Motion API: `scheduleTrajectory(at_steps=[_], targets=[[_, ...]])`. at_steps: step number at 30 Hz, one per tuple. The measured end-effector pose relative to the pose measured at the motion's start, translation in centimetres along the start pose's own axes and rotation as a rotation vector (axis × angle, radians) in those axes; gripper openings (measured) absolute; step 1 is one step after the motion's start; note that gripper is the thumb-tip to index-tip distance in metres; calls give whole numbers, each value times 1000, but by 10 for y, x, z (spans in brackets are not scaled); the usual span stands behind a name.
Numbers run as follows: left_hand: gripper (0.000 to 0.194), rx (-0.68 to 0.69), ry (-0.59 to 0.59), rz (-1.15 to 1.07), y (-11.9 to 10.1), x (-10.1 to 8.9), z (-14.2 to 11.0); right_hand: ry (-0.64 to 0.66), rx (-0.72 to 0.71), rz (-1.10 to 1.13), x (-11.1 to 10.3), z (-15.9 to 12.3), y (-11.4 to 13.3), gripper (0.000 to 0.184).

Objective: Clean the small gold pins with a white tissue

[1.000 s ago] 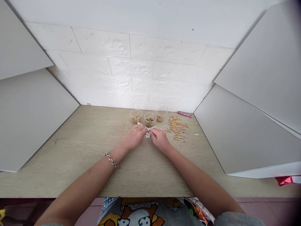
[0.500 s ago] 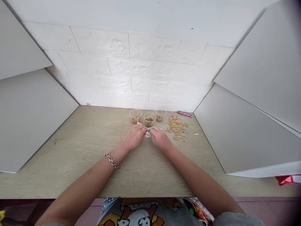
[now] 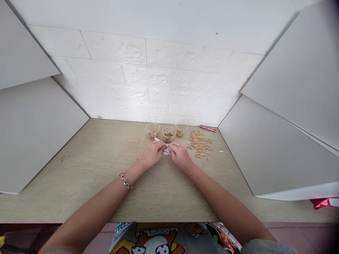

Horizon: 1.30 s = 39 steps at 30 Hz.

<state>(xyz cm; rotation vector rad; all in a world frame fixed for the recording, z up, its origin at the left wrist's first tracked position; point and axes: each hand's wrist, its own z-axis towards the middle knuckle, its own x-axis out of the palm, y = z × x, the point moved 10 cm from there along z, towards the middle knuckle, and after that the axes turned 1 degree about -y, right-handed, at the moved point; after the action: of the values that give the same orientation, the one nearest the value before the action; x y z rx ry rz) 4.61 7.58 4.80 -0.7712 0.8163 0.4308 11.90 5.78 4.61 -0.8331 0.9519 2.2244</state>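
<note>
My left hand (image 3: 153, 154) and my right hand (image 3: 180, 154) meet at the middle of the table, fingertips pinched together. What lies between the fingertips is too small to make out. Crumpled white tissue (image 3: 166, 152) shows beneath and between them. Just beyond the fingers stands a clear cup (image 3: 168, 134) of small gold and dark pieces. To its left, another clear cup (image 3: 153, 132) holds small light-brown pieces, and a third clear cup (image 3: 180, 131) at the right holds similar bits. A pile of thin gold sticks (image 3: 199, 141) lies right of my right hand.
A red printed tube (image 3: 208, 128) lies near the wall at the back right. Fine brown crumbs (image 3: 136, 144) are scattered left of my hands. Grey panels (image 3: 286, 148) stand along both sides of the table (image 3: 87, 176), and a white brick-pattern wall closes the back.
Both hands stay in nearly the same place. The fingertips have shifted slightly against each other; the cups and sticks have not moved.
</note>
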Motion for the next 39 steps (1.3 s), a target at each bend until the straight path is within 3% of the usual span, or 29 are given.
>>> scheduleTrajectory(at_steps=[6,14,25,39], targets=[[22,-153,81,-155,10,4,1,-28,19,59,-2,1,-3,23],[24,-174,99,-281,15,8,0,-82,72,184,-8,0,-9,21],[22,-37,56,-105,-3,-8,2,-80,56,141,-9,0,-3,22],[22,194,82,153,-17,-1,-2,70,-39,-140,4,-2,6,23]])
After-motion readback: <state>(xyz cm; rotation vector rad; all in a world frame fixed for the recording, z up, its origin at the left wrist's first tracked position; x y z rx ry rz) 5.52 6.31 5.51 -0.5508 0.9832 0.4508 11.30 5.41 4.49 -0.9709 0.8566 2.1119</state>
